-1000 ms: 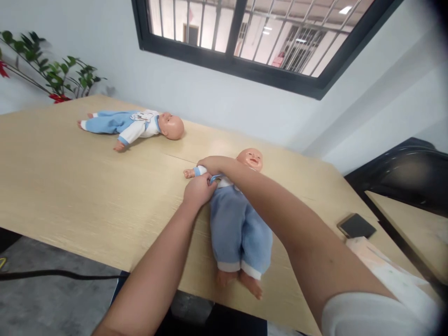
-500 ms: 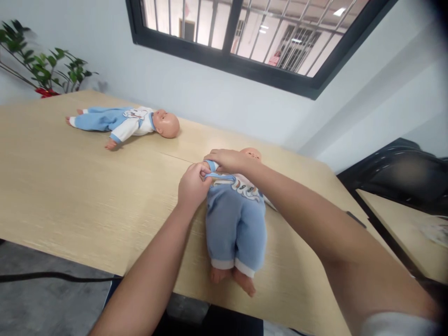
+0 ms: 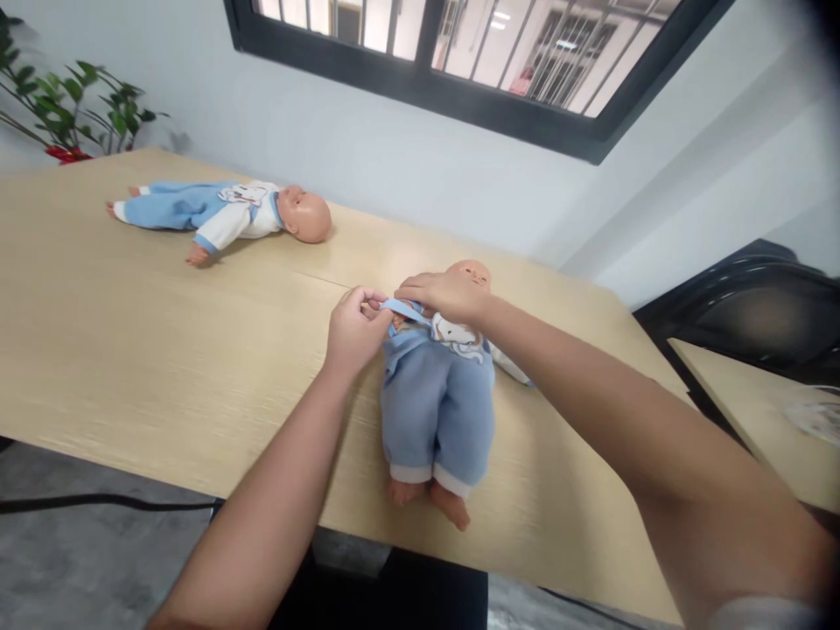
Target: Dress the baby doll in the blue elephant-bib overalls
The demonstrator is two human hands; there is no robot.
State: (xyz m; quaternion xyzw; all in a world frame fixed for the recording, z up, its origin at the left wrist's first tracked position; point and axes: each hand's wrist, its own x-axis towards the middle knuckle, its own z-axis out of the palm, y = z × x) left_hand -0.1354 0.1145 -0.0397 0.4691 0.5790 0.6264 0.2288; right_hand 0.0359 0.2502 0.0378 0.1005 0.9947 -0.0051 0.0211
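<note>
A baby doll (image 3: 437, 407) in blue overalls lies on its back on the table, feet towards me. My left hand (image 3: 358, 324) pinches the blue strap (image 3: 408, 310) of the overalls and holds it stretched above the doll's side. My right hand (image 3: 446, 295) rests across the doll's upper body, its fingers curled over the doll's arm near the strap. The small hand of the doll shows beneath the strap. My right hand hides part of the chest and shoulder, and its fingertips are partly out of sight.
A second doll (image 3: 223, 208) in a similar outfit lies at the back left of the wooden table (image 3: 197, 367). Behind are a wall, a barred window (image 3: 420, 66) and a green plant (image 3: 79, 105). Black folding chairs (image 3: 741, 306) stand to the right.
My left hand has drawn the strap up and away from the doll's side. My right hand has shifted off the cuff towards the upper arm. The view has tilted slightly down.
</note>
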